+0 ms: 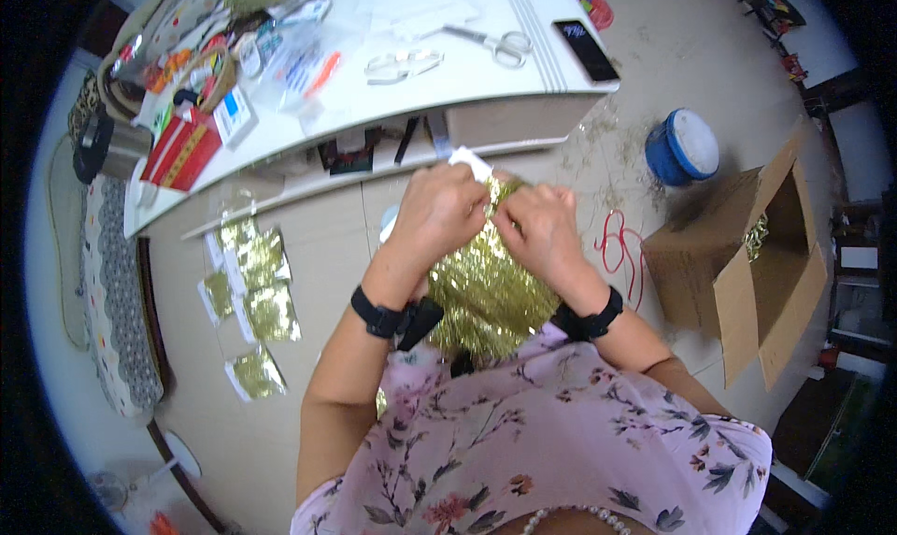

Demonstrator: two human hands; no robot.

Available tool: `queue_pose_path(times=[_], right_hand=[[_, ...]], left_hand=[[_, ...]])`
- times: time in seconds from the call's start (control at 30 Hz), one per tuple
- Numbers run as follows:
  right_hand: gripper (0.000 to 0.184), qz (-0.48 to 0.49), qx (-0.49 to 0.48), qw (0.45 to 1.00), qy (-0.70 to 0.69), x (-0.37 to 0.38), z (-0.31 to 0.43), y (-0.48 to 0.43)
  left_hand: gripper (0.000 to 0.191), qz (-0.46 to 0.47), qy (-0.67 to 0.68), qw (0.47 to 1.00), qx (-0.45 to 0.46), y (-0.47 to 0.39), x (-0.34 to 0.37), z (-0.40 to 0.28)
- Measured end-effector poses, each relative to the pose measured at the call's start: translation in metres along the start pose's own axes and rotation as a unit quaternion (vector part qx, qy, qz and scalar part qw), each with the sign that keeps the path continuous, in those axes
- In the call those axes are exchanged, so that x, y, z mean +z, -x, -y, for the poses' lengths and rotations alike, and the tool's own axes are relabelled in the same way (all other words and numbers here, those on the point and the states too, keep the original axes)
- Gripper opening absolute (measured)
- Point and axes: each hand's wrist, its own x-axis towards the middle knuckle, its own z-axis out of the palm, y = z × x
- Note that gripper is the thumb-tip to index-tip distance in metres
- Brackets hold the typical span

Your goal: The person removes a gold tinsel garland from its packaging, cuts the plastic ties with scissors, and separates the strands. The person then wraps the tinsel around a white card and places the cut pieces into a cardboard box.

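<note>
A bundle of gold metallic tinsel spreads over my lap, its upper end drawn together between my two hands. My left hand pinches that upper end with curled fingers. Close beside it, my right hand grips the same tinsel from the other side. A white strip sticks out just beyond my left knuckles; what it joins is hidden. On the floor to my left lie several flat packets of gold tinsel with white top edges.
Ahead stands a white table holding scissors, a phone, clear bags and a red packet. To the right are a blue bucket with a white top, an open cardboard box and a red cord.
</note>
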Motion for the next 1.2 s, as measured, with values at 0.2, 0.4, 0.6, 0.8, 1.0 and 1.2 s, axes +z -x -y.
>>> queue_pose_path(times=[0.2, 0.4, 0.6, 0.8, 1.0, 1.2], right_hand=[[0.007, 0.008, -0.001, 0.999, -0.032, 0.001, 0.003, 0.001], [0.008, 0.013, -0.006, 0.999, -0.044, 0.007, 0.002, 0.002], [0.017, 0.082, 0.017, 0.995, -0.05, -0.019, 0.002, -0.006], [0.023, -0.046, 0.034, 0.998, -0.036, -0.04, -0.083, -0.087], [0.027, -0.07, -0.062, 0.99, 0.106, 0.039, -0.156, -0.187], [0.03, 0.048, 0.033, 0.974, 0.217, 0.068, -0.163, -0.209]], left_hand=[[0.006, -0.006, -0.001, 1.0, -0.011, 0.003, -0.001, -0.004], [0.006, -0.029, 0.007, 0.999, -0.021, 0.007, 0.002, -0.003], [0.023, -0.018, 0.028, 0.998, -0.054, 0.013, -0.009, -0.002], [0.064, -0.235, -0.002, 0.892, -0.386, 0.093, -0.038, 0.002], [0.07, -0.19, 0.243, 0.83, -0.465, 0.141, -0.01, -0.041], [0.082, -0.18, 0.229, 0.852, -0.435, 0.101, -0.005, -0.039]])
